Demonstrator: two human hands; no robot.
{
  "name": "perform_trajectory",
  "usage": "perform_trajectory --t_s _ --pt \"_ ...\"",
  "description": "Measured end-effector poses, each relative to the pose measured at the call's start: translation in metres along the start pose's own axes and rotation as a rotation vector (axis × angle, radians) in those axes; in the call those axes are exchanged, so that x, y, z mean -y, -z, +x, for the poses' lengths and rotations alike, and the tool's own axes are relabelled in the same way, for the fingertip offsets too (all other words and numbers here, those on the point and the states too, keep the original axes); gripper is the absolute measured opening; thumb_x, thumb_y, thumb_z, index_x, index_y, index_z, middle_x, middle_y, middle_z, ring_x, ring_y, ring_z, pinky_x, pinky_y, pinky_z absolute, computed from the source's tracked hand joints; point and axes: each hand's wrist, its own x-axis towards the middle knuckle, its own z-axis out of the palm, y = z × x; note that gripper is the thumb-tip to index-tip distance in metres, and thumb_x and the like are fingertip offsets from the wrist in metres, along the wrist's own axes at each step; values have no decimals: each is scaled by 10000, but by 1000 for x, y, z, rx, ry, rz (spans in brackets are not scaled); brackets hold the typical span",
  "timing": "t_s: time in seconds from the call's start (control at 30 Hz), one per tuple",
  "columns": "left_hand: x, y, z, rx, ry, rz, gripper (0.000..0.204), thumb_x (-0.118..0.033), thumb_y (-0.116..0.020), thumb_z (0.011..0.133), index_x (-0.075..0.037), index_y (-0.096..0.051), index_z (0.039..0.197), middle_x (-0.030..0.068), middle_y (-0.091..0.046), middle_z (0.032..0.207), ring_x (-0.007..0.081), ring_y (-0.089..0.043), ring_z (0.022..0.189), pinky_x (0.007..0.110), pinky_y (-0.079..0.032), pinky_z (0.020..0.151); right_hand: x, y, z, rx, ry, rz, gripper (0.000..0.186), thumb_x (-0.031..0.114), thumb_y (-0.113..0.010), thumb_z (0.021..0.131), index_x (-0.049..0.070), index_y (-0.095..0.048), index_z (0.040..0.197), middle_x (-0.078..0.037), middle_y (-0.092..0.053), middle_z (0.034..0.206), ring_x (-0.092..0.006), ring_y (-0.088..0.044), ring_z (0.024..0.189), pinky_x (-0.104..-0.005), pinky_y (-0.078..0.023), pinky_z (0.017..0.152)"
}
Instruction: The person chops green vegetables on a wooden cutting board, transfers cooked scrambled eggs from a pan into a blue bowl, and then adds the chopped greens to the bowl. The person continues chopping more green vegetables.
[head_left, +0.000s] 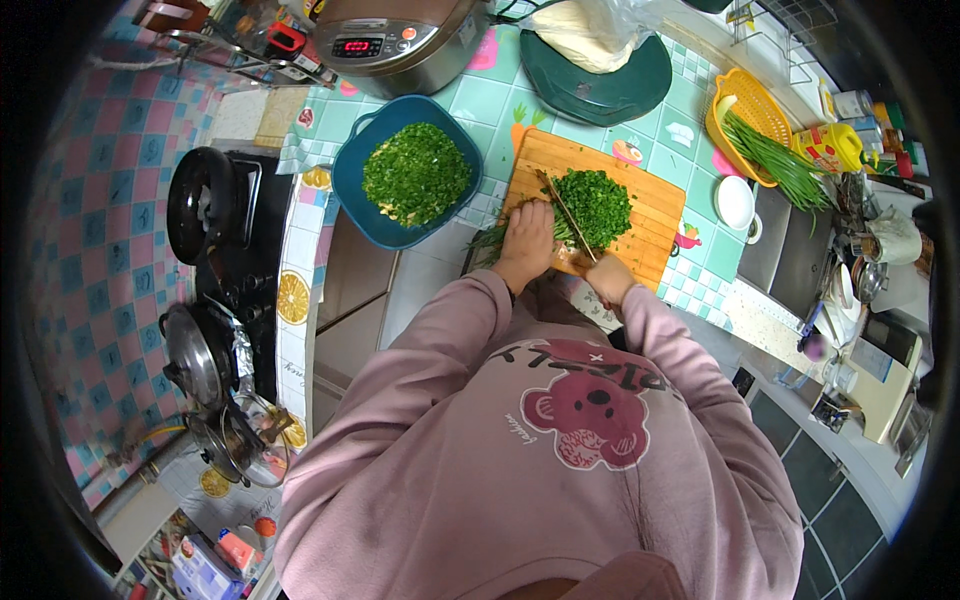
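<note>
A wooden cutting board (655,220) lies at the counter's near edge, with a heap of finely chopped green chives (598,205) on it. My left hand (528,236) presses down on a bunch of uncut chives (489,243), its fingers curled over them; their loose ends stick out past the board's left side. My right hand (609,279) is closed round the handle of a kitchen knife (568,216). The knife's long blade slants away to the far left, between my left fingers and the chopped heap. My right fingers hide most of the handle.
Left of the board sits a blue bowl (345,185) with chopped greens in it. Behind are a rice cooker (400,45) and a dark green tray (560,95) with dough. A yellow basket (722,110) with long chives stands right, near a white bowl (734,203). Pans line the stove (262,260).
</note>
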Motion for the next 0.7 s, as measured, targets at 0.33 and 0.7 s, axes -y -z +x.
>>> perform_trajectory --t_s 0.33,0.7 --pt "8 7 -4 -47 125 -171 832 -304 -820 684 25 -400 1323 147 -442 1228 321 -424 1176 412 -333 1010 3 5 6 -169 -227 732 394 280 -622 878 -73 -627 702 -145 -518 465 -248 -524 349 -381 -396 358" --pt "7 19 -8 8 142 -231 956 -262 -855 656 41 -320 1389 181 -407 1310 360 -386 1254 444 -326 1051 32 9 -65 -175 -279 630 393 245 -636 874 -50 -610 615 -123 -510 438 -223 -504 329 -364 -397 356"
